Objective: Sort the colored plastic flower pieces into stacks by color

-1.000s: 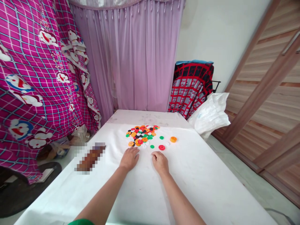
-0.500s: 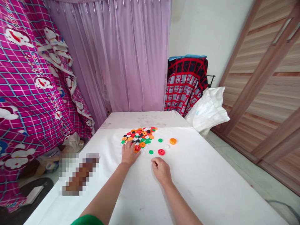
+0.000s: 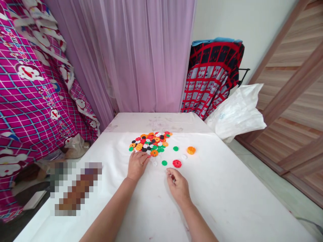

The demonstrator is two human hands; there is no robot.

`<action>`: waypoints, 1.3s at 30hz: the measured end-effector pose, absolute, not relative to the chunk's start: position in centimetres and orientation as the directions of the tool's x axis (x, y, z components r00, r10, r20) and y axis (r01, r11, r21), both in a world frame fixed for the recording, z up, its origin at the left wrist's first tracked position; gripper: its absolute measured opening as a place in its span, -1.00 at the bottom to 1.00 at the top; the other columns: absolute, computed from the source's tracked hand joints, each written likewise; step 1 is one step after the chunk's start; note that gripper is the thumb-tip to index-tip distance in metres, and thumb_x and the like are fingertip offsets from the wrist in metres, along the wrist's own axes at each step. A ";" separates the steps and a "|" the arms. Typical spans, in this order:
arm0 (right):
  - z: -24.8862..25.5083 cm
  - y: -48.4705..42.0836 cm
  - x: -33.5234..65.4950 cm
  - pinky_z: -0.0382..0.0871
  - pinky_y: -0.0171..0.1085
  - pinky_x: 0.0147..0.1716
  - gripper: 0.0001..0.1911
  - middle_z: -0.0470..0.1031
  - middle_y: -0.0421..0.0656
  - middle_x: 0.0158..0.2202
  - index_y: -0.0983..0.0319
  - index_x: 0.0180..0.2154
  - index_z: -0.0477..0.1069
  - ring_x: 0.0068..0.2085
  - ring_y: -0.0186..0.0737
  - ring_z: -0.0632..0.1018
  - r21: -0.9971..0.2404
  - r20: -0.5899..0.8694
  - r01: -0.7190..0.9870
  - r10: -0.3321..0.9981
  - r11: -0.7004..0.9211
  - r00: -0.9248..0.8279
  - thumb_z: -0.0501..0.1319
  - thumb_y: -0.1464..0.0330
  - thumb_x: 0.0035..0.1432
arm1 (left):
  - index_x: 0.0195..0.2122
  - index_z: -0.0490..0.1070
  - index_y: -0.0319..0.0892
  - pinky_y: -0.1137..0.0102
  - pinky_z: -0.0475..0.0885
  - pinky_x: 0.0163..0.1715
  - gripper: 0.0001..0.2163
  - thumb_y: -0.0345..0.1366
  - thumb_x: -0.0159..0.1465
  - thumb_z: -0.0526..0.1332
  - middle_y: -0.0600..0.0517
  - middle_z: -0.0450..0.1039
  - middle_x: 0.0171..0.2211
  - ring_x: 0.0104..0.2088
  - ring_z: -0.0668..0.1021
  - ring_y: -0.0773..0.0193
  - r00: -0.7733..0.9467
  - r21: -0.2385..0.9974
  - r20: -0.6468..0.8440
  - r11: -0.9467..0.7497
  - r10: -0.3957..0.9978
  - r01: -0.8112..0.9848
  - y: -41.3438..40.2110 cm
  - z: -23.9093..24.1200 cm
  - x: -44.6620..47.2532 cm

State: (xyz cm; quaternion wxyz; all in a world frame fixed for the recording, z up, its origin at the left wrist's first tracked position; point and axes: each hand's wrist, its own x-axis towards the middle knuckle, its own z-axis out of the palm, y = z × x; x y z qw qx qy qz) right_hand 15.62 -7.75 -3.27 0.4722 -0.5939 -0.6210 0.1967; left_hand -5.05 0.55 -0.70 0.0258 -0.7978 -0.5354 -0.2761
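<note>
My left hand [image 3: 136,164] lies flat by the discs [image 3: 149,143]; right hand [image 3: 178,184] loosely curled, empty. Light, stiff plastic, so I'd pinch rims.

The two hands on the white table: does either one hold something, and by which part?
Neither hand visibly holds anything. The left hand rests at the edge of the pile of plastic discs; the right hand is curled, its contents hidden.
</note>
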 end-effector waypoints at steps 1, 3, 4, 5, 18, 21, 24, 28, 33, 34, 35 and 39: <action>-3.3 -7.7 15.7 0.40 -0.35 -0.40 -0.68 0.57 -0.16 -0.33 0.20 -0.17 0.49 -0.46 -0.30 0.49 -0.814 0.358 0.539 0.918 0.218 0.169 0.05 0.32 0.09 | -0.17 0.58 -0.04 0.09 0.32 0.09 -0.74 -0.17 0.36 0.08 -0.04 0.59 -0.17 -0.11 0.54 0.14 0.307 0.237 0.495 -0.466 0.813 0.852 0.3 -0.6 -4.9; -3.5 -7.5 15.8 0.41 -0.35 -0.40 -0.67 0.58 -0.15 -0.34 0.22 -0.16 0.48 -0.48 -0.31 0.48 -0.823 0.378 0.522 0.902 0.225 0.206 0.06 0.31 0.08 | -0.21 0.58 -0.07 0.15 0.38 0.00 -0.73 -0.16 0.36 0.09 -0.04 0.59 -0.26 -0.20 0.54 0.19 0.411 0.180 0.517 -0.565 0.751 0.805 -0.4 -0.5 -4.4; -3.5 -7.4 15.9 0.41 -0.34 -0.40 -0.68 0.58 -0.15 -0.34 0.22 -0.17 0.48 -0.48 -0.31 0.47 -0.824 0.387 0.519 0.895 0.228 0.221 0.06 0.30 0.09 | -0.22 0.58 -0.07 0.15 0.38 0.00 -0.74 -0.16 0.36 0.10 -0.03 0.59 -0.29 -0.22 0.54 0.20 0.463 0.148 0.512 -0.606 0.723 0.782 -0.8 -0.5 -4.1; -3.6 -7.4 16.0 0.41 -0.34 -0.41 -0.69 0.58 -0.15 -0.35 0.22 -0.19 0.49 -0.48 -0.32 0.47 -0.823 0.394 0.519 0.890 0.230 0.229 0.07 0.30 0.09 | -0.23 0.58 -0.08 0.13 0.36 0.01 -0.75 -0.16 0.36 0.11 -0.02 0.59 -0.30 -0.22 0.54 0.20 0.505 0.123 0.499 -0.634 0.704 0.763 -1.2 -0.6 -3.8; -2.2 -6.2 14.2 0.40 -0.29 -0.10 -0.65 0.48 -0.12 0.07 0.13 -0.03 0.41 -0.04 -0.20 0.53 -0.550 0.366 0.803 0.931 0.230 -0.015 0.18 0.39 0.10 | 0.21 0.31 -0.21 -0.01 0.26 0.20 -0.50 -0.06 0.34 0.06 -0.19 0.32 0.23 0.23 0.36 -0.05 0.232 0.163 0.354 -0.304 0.906 0.939 -0.8 -1.8 -7.2; -1.3 -5.4 13.8 0.39 -0.31 -0.19 -0.71 0.54 -0.16 -0.06 0.13 -0.08 0.42 -0.11 -0.21 0.55 -0.470 0.296 0.850 0.950 0.235 -0.099 0.18 0.40 0.12 | 0.28 0.21 -0.27 -0.01 0.20 0.23 -0.40 0.00 0.32 0.06 -0.23 0.21 0.29 0.29 0.27 -0.09 0.203 0.093 0.263 -0.234 0.943 0.968 -0.8 -2.0 -6.6; -1.0 -5.1 13.7 0.37 -0.33 -0.27 -0.72 0.55 -0.17 -0.13 0.13 -0.09 0.42 -0.19 -0.22 0.56 -0.448 0.265 0.869 0.959 0.212 -0.098 0.18 0.40 0.13 | 0.29 0.21 -0.14 -0.04 0.16 0.25 -0.44 0.03 0.34 0.01 -0.18 0.16 0.32 0.31 0.24 -0.08 0.231 0.030 0.221 -0.244 0.947 0.969 -1.2 -1.6 -6.1; -1.9 -5.2 13.4 0.38 -0.31 -0.27 -0.56 0.54 -0.12 -0.11 0.16 0.04 0.37 -0.17 -0.19 0.56 -0.479 0.290 0.863 0.957 0.162 -0.019 0.21 0.39 0.06 | 0.30 0.19 -0.03 -0.05 0.12 0.25 -0.47 0.03 0.35 -0.01 -0.15 0.10 0.35 0.33 0.19 -0.05 0.224 -0.011 0.174 -0.225 0.959 0.974 -1.5 -1.0 -5.9; -3.1 -5.0 14.2 0.41 -0.29 -0.31 -0.40 0.52 -0.15 -0.16 0.19 0.11 0.28 -0.30 -0.24 0.53 -0.608 0.354 0.776 0.932 0.170 0.074 0.22 0.38 -0.03 | 0.31 0.17 -0.09 -0.02 0.11 0.26 -0.45 0.01 0.35 0.01 -0.18 0.10 0.35 0.34 0.17 -0.06 0.212 -0.003 0.155 -0.214 0.965 0.977 -1.5 -0.8 -6.0; -3.1 -4.8 14.8 0.40 -0.30 -0.33 -0.38 0.52 -0.16 -0.16 0.19 0.13 0.26 -0.36 -0.28 0.51 -0.637 0.368 0.752 0.924 0.168 0.105 0.21 0.36 -0.03 | 0.31 0.18 -0.09 -0.01 0.12 0.26 -0.45 0.01 0.35 0.01 -0.17 0.11 0.35 0.34 0.17 -0.06 0.209 0.007 0.158 -0.212 0.965 0.977 -1.5 -0.9 -6.0; -3.0 -4.6 15.6 0.40 -0.30 -0.36 -0.36 0.52 -0.17 -0.16 0.19 0.15 0.23 -0.41 -0.31 0.49 -0.663 0.379 0.732 0.913 0.154 0.151 0.21 0.34 -0.02 | 0.30 0.19 -0.10 0.00 0.13 0.27 -0.46 0.00 0.34 0.02 -0.16 0.12 0.34 0.34 0.18 -0.06 0.205 0.018 0.162 -0.210 0.965 0.978 -1.6 -0.9 -6.1; -2.3 -4.0 19.2 0.36 -0.28 -0.40 -0.31 0.52 -0.18 -0.15 0.18 0.18 0.18 -0.48 -0.33 0.45 -0.709 0.370 0.705 0.857 0.011 0.359 0.21 0.22 0.00 | 0.28 0.23 -0.10 0.00 0.13 0.27 -0.48 -0.03 0.34 0.04 -0.14 0.16 0.33 0.33 0.21 -0.05 0.207 0.049 0.176 -0.218 0.962 0.975 -1.7 -0.9 -6.2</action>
